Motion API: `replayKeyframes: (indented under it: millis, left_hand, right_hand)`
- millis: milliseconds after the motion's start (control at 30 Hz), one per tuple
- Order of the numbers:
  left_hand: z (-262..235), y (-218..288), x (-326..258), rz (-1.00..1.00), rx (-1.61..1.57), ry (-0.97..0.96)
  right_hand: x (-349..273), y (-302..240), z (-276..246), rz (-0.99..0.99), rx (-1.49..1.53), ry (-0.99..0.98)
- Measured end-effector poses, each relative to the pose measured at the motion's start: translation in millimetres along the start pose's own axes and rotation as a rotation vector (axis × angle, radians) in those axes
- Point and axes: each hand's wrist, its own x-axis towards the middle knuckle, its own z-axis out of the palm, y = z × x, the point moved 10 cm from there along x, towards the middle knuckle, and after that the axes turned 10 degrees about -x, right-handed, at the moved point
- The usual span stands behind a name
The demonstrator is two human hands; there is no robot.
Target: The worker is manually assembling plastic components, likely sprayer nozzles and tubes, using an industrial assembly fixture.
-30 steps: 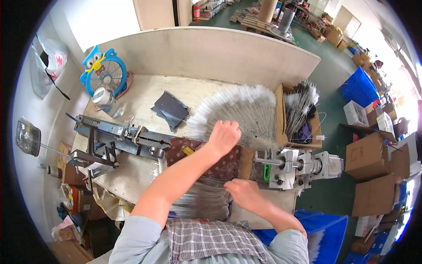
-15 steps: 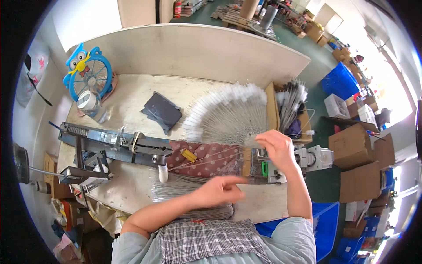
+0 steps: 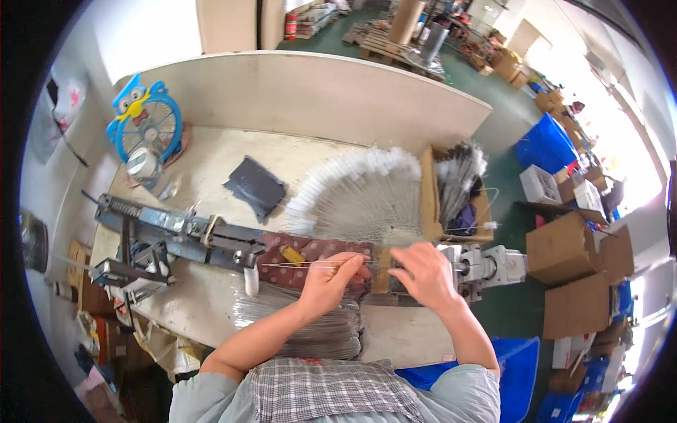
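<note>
Thin metal wires (image 3: 289,266) run over a brown polka-dot cloth (image 3: 278,247) in front of me. My left hand (image 3: 333,282) is closed, pinching the wires between thumb and forefinger. Close to its right, my right hand (image 3: 428,276) has its fingers curled at the right end of the wires; its fingertips partly hide what they grip. At left, a metal fixture with a clamp (image 3: 243,257) stands at the other end of the wires, with a white rounded piece (image 3: 252,280) below it. A bundle of straight wires (image 3: 310,331) lies between my forearms.
White-tipped wire brushes (image 3: 363,190) fan out behind the cloth, beside a cardboard box (image 3: 430,190) of more brushes. A white-grey machine (image 3: 486,270) stands at right. A blue owl-shaped fan (image 3: 148,123), a jar (image 3: 144,166) and a dark pad (image 3: 256,189) sit farther back.
My left hand has moved up and closed on the wires. My right hand has come down and toward the left hand, and the wires now lie lower. The view has shifted slightly.
</note>
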Motion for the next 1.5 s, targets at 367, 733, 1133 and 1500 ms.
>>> replayKeyframes:
  millis: [367, 733, 1133, 1500]
  left_hand:
    - [-47.9, 15.6, -44.7, 0.071, 0.034, 0.062]
    - [-163.1, 7.7, -89.3, -0.262, -0.932, 0.597]
    - [-159.8, 21.2, -59.1, -0.198, 0.777, 0.413]
    - [-135.0, 3.6, -48.8, 0.025, 0.213, 0.342]
  right_hand:
    - [74.4, -79.5, 29.9, -0.307, 0.369, -0.053]
    - [108.6, -129.4, 92.4, -0.154, 0.342, -0.011]
    - [107.0, -133.9, 83.0, -0.178, 0.24, -0.002]
    - [38.7, -121.3, 88.0, -0.273, 0.397, 0.013]
